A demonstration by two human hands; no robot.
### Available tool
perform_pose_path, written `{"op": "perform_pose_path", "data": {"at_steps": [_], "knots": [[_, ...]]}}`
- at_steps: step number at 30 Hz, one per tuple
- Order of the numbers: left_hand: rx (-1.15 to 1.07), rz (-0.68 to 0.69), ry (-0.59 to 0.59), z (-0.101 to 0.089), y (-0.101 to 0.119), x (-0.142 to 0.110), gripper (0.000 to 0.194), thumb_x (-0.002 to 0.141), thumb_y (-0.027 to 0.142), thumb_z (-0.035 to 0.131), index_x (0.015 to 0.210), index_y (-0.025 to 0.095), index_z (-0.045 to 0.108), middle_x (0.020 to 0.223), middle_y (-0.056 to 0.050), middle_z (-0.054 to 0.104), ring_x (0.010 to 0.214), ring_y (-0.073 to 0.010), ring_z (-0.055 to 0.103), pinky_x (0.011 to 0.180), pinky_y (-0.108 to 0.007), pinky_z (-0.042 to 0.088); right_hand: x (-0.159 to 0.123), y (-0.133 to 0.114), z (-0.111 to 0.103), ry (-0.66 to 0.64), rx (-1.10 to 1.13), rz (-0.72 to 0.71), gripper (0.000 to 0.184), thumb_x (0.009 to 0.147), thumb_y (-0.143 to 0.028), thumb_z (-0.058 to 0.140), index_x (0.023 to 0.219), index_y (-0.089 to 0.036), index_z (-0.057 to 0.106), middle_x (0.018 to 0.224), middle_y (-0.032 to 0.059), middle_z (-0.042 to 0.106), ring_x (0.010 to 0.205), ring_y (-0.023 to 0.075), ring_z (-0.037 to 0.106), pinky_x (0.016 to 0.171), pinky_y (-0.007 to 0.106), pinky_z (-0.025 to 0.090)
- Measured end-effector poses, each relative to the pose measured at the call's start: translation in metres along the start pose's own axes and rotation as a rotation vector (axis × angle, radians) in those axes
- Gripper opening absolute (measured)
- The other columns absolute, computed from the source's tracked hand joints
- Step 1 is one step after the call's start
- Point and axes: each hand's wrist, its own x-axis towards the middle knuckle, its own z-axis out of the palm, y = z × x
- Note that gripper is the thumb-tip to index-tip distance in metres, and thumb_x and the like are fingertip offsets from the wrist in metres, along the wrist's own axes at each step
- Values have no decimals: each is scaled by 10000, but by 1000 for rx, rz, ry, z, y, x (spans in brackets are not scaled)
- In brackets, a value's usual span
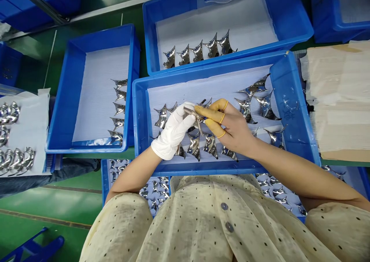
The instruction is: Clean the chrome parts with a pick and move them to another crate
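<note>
My left hand [174, 131], in a white glove, and my right hand [228, 123], with yellow finger cots on several fingers, meet over the near blue bin [138, 111]. Both pinch one shiny curved metal part [194, 117] between their fingertips. Below the hands several more polished metal parts [202, 145] lie in rows on white paper in that bin. A few larger parts [254, 100] rest at its right side.
A far blue bin [291, 19] holds a row of parts [199, 50]. A left blue bin [62, 100] has parts [118, 108] along its right side. Paper stacks [338, 100] stand right. Another bin of parts [156, 192] sits under my arms.
</note>
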Motion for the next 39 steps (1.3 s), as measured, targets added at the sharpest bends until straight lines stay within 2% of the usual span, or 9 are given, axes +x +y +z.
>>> {"op": "perform_pose_path", "data": {"at_steps": [4,8,14,18,27,33,37,39], "knots": [[32,54,-28,1,1,-1,153,1006,414,720,1084,282,720,1001,-7,613,892,-120,594,863,-241,540,-1,0,2,16,12,-2,370,1087,-269,552,1418,-257,718,993,61,627,913,154,646,805,305,594],[59,43,-67,1,-1,-2,178,1005,438,714,1094,284,723,983,-6,626,861,-125,601,837,-255,550,0,0,3,39,26,2,375,1077,-231,560,1411,-269,726,988,57,621,906,153,639,791,304,590],[18,33,66,1,-5,2,270,934,515,785,1067,287,727,1031,-11,653,924,-139,618,874,-266,552,2,1,2,64,74,-4,345,1063,-247,594,1370,-287,747,958,47,643,867,150,636,754,290,573],[32,26,57,1,-3,3,275,934,519,782,1050,276,725,1021,-19,653,899,-141,615,845,-267,559,2,1,3,54,96,19,309,1062,-239,590,1321,-255,757,977,49,689,834,144,634,733,289,568],[9,24,52,5,-2,-1,215,974,472,754,1092,294,734,1009,0,663,855,-116,625,787,-243,572,-1,-1,9,113,112,38,294,1054,-256,626,1291,-302,793,912,31,670,810,130,632,726,274,568],[66,-33,93,7,-2,-3,294,958,534,751,1097,276,734,1034,-15,698,902,-140,651,879,-285,576,-2,-1,13,126,127,87,298,1052,-266,625,1294,-296,796,924,36,677,802,131,633,728,279,577],[173,13,35,9,-1,-3,300,963,550,734,1054,264,737,1025,-30,690,959,-168,649,955,-320,559,-2,-1,14,108,99,150,302,1072,-337,591,1291,-273,790,935,43,684,816,143,640,757,303,582],[196,34,33,10,1,-2,292,975,545,719,1039,260,726,1011,-28,675,955,-169,638,939,-315,553,-2,-1,13,108,101,164,295,1076,-356,586,1271,-260,786,936,43,686,825,147,641,767,307,577]]}}
